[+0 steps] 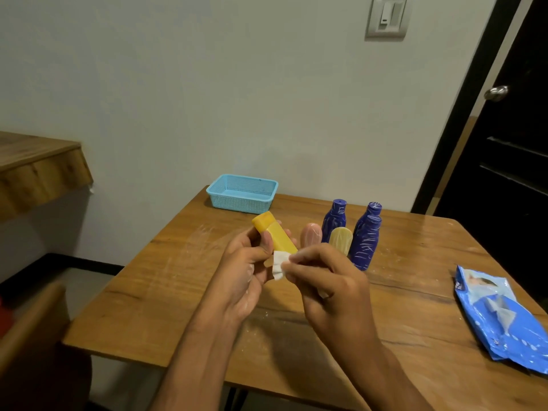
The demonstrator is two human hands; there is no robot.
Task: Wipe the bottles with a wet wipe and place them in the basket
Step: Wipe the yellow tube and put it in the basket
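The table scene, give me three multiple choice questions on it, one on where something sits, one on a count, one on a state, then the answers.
1. Where is the blue basket?
A. at the table's far edge by the wall
B. on the floor
C. in the right hand

2. How many dark blue bottles stand on the table?
A. one
B. two
C. four

3. What is in the basket?
A. three bottles
B. the wipes pack
C. nothing visible

Answers:
1 A, it sits by the wall.
2 B, one dark blue bottle stands beside another.
3 C, only its mesh floor shows; the left hand holds the yellow bottle, the right hand the wet wipe.
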